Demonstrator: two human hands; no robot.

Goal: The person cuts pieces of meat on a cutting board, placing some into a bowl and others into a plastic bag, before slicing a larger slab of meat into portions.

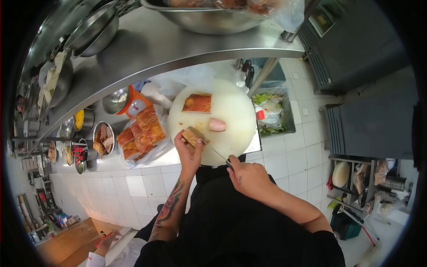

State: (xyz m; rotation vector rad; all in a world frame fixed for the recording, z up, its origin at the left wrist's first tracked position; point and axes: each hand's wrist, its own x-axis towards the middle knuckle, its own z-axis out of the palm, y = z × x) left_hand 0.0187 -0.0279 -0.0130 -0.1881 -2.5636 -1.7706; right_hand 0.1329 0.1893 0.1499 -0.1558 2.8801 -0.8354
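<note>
On a round white cutting board, the left hand pinches a meat slab while the right hand, at five o'clock, grips a knife.

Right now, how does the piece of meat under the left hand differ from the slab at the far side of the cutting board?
The piece under the left hand is pale tan, held down, with the knife at it. The roasted slab is orange-red, seemingly larger, and lies untouched. The held piece sits at the near edge, the slab at the far side. Both rest on the round white cutting board.
</note>
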